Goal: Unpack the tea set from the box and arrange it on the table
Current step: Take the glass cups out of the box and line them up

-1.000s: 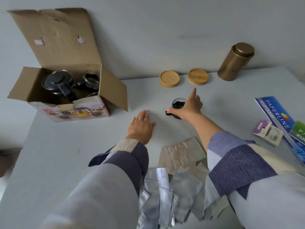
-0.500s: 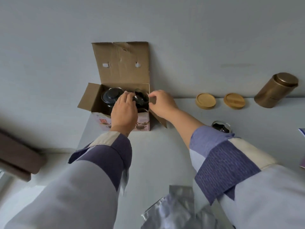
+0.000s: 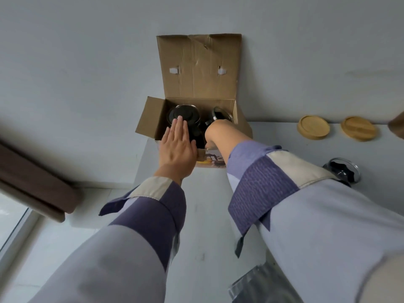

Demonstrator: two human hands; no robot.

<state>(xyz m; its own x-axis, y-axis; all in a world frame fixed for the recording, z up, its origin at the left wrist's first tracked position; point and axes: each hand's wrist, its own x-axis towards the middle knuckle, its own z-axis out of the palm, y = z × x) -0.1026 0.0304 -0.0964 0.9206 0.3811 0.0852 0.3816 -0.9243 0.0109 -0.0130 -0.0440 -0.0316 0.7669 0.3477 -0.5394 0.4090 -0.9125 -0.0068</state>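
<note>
A white table [image 3: 203,215] against a plain grey wall [image 3: 87,62].
Dark brown curtain [image 3: 32,182] hangs beside a daylit window [image 3: 11,224] at lower left.

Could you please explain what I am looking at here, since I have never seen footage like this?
One camera worn on a person's head looks down at two bare hands; no robot. The left hand lies flat and open over the dark teapot in the open cardboard box. The right hand reaches inside; its fingers are hidden, so any grip is unclear. A glass cup remains in the box. On the white table are two wooden coasters and an unpacked glass cup.
</note>
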